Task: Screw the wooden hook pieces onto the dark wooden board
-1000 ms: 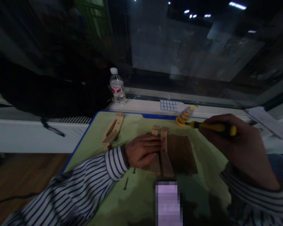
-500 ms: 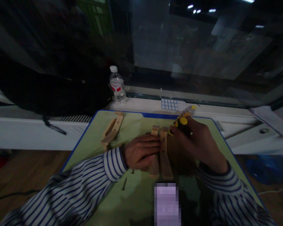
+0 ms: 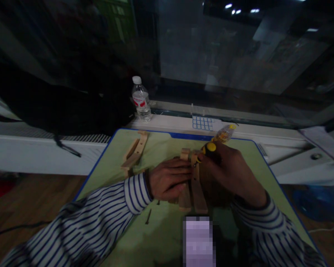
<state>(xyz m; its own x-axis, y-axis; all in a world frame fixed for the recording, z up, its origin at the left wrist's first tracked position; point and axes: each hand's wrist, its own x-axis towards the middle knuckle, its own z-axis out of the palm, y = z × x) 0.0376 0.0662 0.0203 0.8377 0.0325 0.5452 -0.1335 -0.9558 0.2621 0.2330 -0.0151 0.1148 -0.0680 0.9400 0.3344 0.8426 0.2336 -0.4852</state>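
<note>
Fingers first: those of the left hand (image 3: pixel 168 181) lie flat and close together, reaching across a pair of curved wooden pieces (image 3: pixel 199 198), while those of the right hand (image 3: pixel 232 168) are wrapped round a yellow-and-black screwdriver (image 3: pixel 211 147). Take that pair as the clock's centre. Biggest of all, the dark window (image 3: pixel 225 55) fills twelve o'clock. Underneath, there's the pale green table (image 3: pixel 108 163), edged in blue! A brown board (image 3: pixel 215 185) shows at three, deep in shadow. Down at six, a blurred-out lilac block (image 3: pixel 199 241). The pair stands side by side, narrow gap between, and the screwdriver's tip is right at the upper part of the right-hand piece; seated in a screw or not, can't tell. More wooden pieces (image 3: pixel 136 152) at ten, a water bottle (image 3: pixel 141 102) on the sill at eleven. At one, a yellow-topped clear container (image 3: pixel 225 132). Smallest, a dark screw (image 3: pixel 148 217) at eight.
</note>
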